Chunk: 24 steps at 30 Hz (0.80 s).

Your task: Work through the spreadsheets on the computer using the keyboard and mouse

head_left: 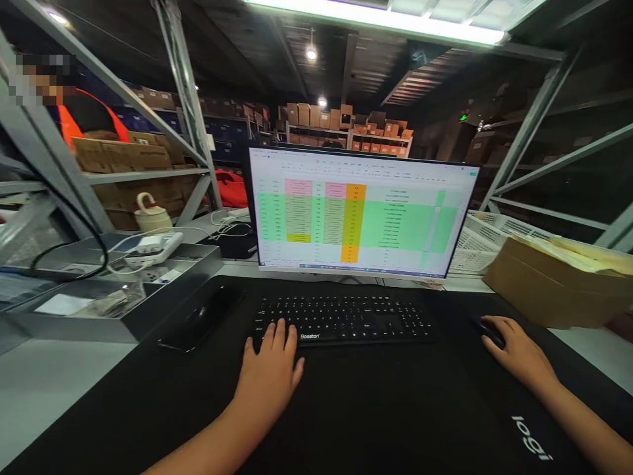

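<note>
My left hand (271, 359) rests with fingers spread on the lower left keys of a black keyboard (346, 320). On the right side of the black desk mat (366, 402), my right hand (519, 349) is curled over a dark computer mouse (490, 332), which is partly hidden under the fingers. Behind the keyboard stands a monitor (400, 227) showing a spreadsheet with green, pink and orange cells; its text is too small to read. A black phone (202, 318) lies on the mat left of the keyboard.
At left, a grey tray (123, 323) holds papers, bags and a white power strip (163, 247). A cream lidded container (152, 214) stands behind it. At right are a cardboard box (548, 280) and white baskets (477, 241). A person in an orange vest (66, 122) is beyond the shelf frame.
</note>
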Motion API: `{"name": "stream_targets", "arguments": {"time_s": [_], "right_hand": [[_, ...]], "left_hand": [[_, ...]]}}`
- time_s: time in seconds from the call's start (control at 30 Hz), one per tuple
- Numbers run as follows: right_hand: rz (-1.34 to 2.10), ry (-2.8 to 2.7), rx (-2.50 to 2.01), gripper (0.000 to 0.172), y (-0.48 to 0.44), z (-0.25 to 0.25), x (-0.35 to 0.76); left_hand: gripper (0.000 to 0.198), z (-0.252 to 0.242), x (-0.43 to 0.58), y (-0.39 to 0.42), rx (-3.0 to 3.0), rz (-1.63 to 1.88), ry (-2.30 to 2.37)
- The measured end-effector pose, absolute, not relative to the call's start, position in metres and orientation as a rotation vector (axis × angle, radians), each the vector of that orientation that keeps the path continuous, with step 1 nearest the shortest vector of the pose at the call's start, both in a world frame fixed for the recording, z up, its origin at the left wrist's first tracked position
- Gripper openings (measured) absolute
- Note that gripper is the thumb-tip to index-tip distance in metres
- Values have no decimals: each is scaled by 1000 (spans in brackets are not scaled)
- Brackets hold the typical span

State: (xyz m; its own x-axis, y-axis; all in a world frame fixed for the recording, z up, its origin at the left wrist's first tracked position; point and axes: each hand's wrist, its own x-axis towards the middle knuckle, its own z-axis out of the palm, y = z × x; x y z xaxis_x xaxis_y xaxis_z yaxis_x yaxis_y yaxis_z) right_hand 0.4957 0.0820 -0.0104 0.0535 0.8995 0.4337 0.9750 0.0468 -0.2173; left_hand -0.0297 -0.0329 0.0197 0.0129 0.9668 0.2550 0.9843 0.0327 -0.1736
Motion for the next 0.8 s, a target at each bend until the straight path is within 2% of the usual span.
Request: {"name": "stream_targets", "arguments": {"time_s": [0.13, 0.3, 0.5, 0.8], "right_hand": [[-118, -1911, -1778, 49, 87, -12, 499], [-99, -1898, -1718, 43, 90, -19, 505], [-104, -1921, -1794, 54, 102, -34, 524], [-128, -1925, -1721, 48, 106, -33, 524]], "left_hand": [[55, 22, -28, -35, -1987, -64, -2037], [55, 22, -28, -36, -1982, -72, -2050], [56, 18, -29, -35, -1987, -86, -2053], [57, 12, -30, -34, -1983, -125, -2041]]}}
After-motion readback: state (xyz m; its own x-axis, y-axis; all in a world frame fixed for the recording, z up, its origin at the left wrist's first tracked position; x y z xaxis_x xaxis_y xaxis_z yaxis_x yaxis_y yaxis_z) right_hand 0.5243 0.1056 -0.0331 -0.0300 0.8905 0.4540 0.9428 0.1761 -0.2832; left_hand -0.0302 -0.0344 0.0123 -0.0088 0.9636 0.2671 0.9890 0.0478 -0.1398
